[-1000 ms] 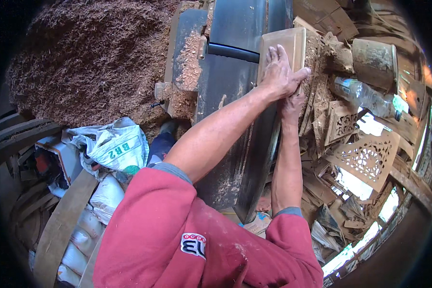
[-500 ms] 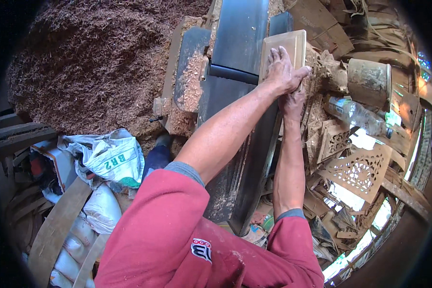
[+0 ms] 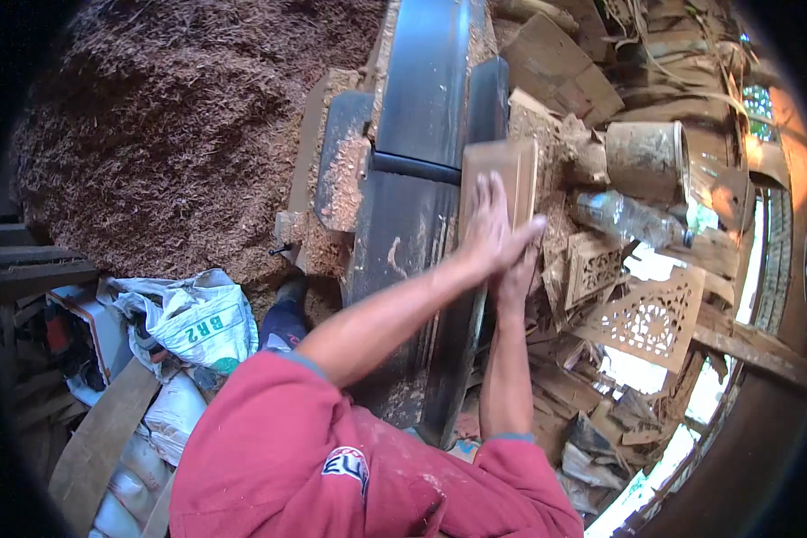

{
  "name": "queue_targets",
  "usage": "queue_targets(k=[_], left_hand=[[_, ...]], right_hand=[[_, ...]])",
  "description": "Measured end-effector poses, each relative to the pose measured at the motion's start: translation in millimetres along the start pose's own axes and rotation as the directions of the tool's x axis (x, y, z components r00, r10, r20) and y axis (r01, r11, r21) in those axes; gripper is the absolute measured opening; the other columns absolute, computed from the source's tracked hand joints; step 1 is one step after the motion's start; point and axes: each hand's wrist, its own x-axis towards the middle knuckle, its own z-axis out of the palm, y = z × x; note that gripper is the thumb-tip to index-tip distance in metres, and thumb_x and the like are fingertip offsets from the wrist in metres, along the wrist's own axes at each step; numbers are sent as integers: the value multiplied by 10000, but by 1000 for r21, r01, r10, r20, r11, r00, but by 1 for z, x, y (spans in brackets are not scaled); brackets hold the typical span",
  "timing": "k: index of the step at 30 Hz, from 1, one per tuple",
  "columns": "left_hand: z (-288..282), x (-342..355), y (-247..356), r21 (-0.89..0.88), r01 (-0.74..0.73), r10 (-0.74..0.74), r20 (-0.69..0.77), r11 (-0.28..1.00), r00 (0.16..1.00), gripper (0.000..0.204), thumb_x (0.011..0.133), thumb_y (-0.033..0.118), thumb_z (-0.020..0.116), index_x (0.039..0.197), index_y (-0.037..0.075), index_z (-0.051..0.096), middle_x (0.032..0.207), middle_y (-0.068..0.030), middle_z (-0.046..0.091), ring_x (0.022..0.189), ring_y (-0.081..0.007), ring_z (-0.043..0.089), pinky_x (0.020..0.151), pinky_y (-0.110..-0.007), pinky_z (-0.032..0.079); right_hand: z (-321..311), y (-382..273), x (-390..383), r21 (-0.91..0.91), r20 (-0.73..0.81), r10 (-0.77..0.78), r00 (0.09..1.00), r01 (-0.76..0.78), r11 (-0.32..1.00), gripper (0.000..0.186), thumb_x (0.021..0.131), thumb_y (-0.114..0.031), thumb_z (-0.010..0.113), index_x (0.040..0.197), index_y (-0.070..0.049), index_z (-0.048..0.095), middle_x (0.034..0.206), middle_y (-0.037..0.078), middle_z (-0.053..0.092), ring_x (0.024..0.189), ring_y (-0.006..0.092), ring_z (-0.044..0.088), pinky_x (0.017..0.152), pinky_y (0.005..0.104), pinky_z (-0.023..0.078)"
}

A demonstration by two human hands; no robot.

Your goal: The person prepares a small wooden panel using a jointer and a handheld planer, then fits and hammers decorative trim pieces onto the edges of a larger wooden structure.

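A rectangular pale wooden board (image 3: 498,160) lies along the right side of a long, dark metal machine bed (image 3: 394,260), across from a narrow slot in its surface. My left hand (image 3: 493,233), slightly blurred, lies flat on the board with fingers stretched out and thumb out to the right. My right hand (image 3: 515,280) is under and behind the left one, at the board's near end with its fingers curled against it, partly hidden. Shavings cover the machine's side ledges (image 3: 341,188).
A big heap of shavings (image 3: 161,134) fills the upper left. White sacks (image 3: 188,323) and planks (image 3: 99,430) lie lower left. A dusty bucket (image 3: 644,161), plastic bottle (image 3: 619,215), fretwork panels (image 3: 632,318) and wood scraps crowd the right. My foot (image 3: 282,318) stands beside the machine.
The board and both hands have moved back toward me along the bed since half a second ago. The whole view has also shifted, with the machine lower in the picture.
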Motion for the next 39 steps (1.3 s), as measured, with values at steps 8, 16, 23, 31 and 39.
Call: queue_targets(k=[8,16,23,31,39], left_hand=[[43,-125,-42,42,126,-129,110,991,985,1100,912,566,553,1484,-157,-48,1558,-389,-34,1492,-431,-35,1225,-411,56],[31,-69,-38,93,94,-100,65,991,993,1091,920,623,485,1483,-165,-16,1557,-391,7,1491,-436,-8,1224,-412,81],[18,-28,-32,74,105,-108,37,992,993,1111,909,637,505,1474,-184,15,1539,-411,73,1482,-447,79,1217,-406,129],[10,2,-28,68,80,-80,11,995,997,1119,914,637,512,1453,-215,28,1512,-445,98,1472,-475,93,1218,-425,132],[0,37,-26,29,51,-50,-39,998,998,1141,890,642,547,1445,-225,55,1486,-473,124,1463,-498,105,1222,-416,113]], right_hand=[[0,53,-154,-58,-242,66,968,-82,995,429,1002,-239,560,1331,31,505,1217,140,623,1098,211,600,945,357,472],[9,40,-83,-574,-51,-350,935,259,777,405,1025,-242,529,1317,36,502,994,111,682,844,195,652,762,332,541],[14,29,-42,-300,-64,-178,982,151,942,485,1044,-296,511,1419,4,445,1256,69,594,1081,143,572,943,295,471],[13,26,-9,-415,6,-241,971,221,882,607,982,-282,616,1473,-22,375,1266,118,596,1086,212,590,922,321,471],[27,5,28,-211,4,-153,988,150,966,446,1039,-214,508,1411,28,458,1337,104,564,1160,185,561,1025,345,446]])
